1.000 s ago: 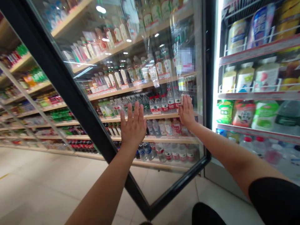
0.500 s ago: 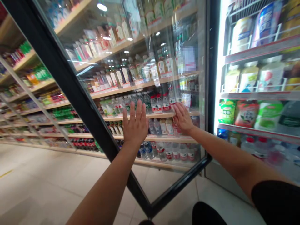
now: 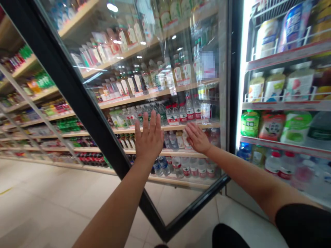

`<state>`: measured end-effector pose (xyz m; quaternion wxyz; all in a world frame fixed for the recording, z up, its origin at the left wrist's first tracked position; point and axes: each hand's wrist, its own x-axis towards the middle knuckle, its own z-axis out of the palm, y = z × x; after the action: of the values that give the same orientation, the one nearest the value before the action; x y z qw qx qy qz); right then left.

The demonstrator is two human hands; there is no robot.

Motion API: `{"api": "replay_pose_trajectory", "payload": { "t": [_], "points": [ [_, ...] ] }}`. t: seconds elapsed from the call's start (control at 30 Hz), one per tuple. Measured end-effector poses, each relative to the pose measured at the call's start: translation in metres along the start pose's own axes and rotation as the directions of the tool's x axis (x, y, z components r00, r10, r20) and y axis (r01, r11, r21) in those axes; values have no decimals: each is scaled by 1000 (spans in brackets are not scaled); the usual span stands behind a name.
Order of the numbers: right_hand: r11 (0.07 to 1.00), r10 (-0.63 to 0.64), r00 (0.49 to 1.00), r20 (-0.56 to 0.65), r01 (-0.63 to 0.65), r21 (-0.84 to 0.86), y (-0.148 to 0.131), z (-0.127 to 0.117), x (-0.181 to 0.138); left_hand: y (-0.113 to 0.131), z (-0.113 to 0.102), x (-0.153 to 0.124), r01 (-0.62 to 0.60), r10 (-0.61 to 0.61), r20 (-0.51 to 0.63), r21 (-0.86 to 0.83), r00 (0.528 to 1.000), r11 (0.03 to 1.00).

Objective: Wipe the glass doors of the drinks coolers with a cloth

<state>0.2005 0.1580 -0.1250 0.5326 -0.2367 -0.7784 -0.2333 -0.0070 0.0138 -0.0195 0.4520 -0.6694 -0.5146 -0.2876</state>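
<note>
A glass cooler door point(image 3: 165, 193) with a black frame stands swung out in front of me. My left hand point(image 3: 149, 137) lies flat against the glass, fingers stretched and slightly apart, holding nothing. To its right, my right hand point(image 3: 198, 138) presses a pale, crumpled cloth point(image 3: 185, 139) to the pane. Its fingers lie close together over the cloth and hide most of it. Smudges and reflections of ceiling lights show on the glass above both hands.
Right of the door, the lit cooler point(image 3: 284, 105) holds several shelves of bottled drinks. Through and beyond the glass run long wooden shelves point(image 3: 90, 150) of bottles. Pale floor tiles point(image 3: 64, 196) lie below, and the door's lower corner point(image 3: 165, 234) reaches close to my feet.
My right hand has slid down and a little left across the glass with the cloth. My left hand stays in nearly the same place, and the door has hardly moved.
</note>
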Motion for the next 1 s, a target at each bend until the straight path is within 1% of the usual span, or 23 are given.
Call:
{"api": "replay_pose_trajectory", "payload": {
  "t": [0.03, 0.1, 0.13, 0.17, 0.2, 0.23, 0.27, 0.33, 0.4, 0.43, 0.47, 0.5, 0.57, 0.6, 0.67, 0.7, 0.73, 0.8, 0.87, 0.9, 0.93, 0.97, 1.0],
  "points": [
    [997, 66, 995, -71, -68, -23, 10, -3, 14, 0, 1, 0, -5, 5, -5, 10, 1000, 1000],
    [976, 204, 958, -200, -216, -37, 20, -8, 51, -2, 2, 0, -10, 10, -12, 24, 1000, 1000],
    [963, 251, 937, -241, -267, -33, 18, -8, 66, -2, 3, 0, -11, 11, -13, 29, 1000, 1000],
    [956, 275, 924, -264, -292, -27, 12, -7, 76, -2, 3, 0, -11, 11, -14, 32, 1000, 999],
    [956, 276, 923, -268, -292, -21, 3, -4, 78, -3, 3, 0, -10, 11, -16, 32, 1000, 999],
    [964, 254, 934, -252, -267, -16, -7, 0, 72, -3, 3, 0, -10, 10, -16, 28, 1000, 1000],
    [975, 213, 952, -219, -220, -11, -18, 4, 60, -3, 3, 0, -8, 9, -17, 22, 1000, 1000],
    [997, 83, 989, -125, -83, 0, -30, 11, 26, -3, 3, 0, -8, 8, -17, 10, 1000, 1000],
    [1000, -29, 998, -49, 29, 0, -27, 13, -2, -3, 3, 0, -10, 10, -18, 8, 1000, 1000],
    [999, -47, 998, -43, 47, -10, -19, 12, -7, -3, 3, 0, -15, 15, -21, 10, 1000, 1000],
    [999, -34, 997, -66, 32, -24, -10, 9, -4, -3, 3, 0, -18, 19, -24, 12, 1000, 1000],
    [999, 6, 994, -110, -11, -37, 0, 6, 5, -3, 3, 0, -20, 20, -27, 13, 999, 1000],
    [990, 120, 968, -222, -133, -45, 13, -1, 38, -3, 4, 0, -17, 18, -33, 5, 999, 1000],
    [980, 176, 948, -265, -193, -41, 14, -3, 54, -4, 4, 0, -13, 13, -34, -3, 999, 1000],
    [965, 240, 927, -289, -260, -31, 5, -3, 75, -4, 5, 0, -5, 4, -31, -19, 1000, 1000],
    [967, 238, 931, -277, -255, -28, -4, -1, 76, -4, 5, 0, -4, 4, -30, -24, 1000, 1000],
    [975, 209, 944, -255, -223, -27, -14, 2, 69, -5, 5, 0, -5, 5, -29, -25, 1000, 1000],
    [995, 88, 975, -203, -96, -27, -27, 8, 42, -5, 5, 0, -9, 8, -32, -13, 999, 1000],
    [999, -37, 986, -164, 32, -30, -24, 10, 12, -4, 4, 0, -15, 15, -38, 7, 999, 1000],
    [998, -59, 987, -153, 54, -33, -16, 9, 4, -4, 4, 0, -17, 18, -37, 16, 999, 1000],
    [999, -43, 988, -151, 38, -38, -5, 7, 1, -3, 4, 0, -18, 19, -35, 20, 999, 1000],
    [999, 8, 987, -159, -15, -43, 8, 5, 6, -3, 4, 0, -17, 18, -31, 18, 999, 1000],
    [994, 85, 981, -177, -94, -46, 20, 1, 16, -3, 3, 0, -16, 16, -26, 10, 1000, 1000]
  ]
}}
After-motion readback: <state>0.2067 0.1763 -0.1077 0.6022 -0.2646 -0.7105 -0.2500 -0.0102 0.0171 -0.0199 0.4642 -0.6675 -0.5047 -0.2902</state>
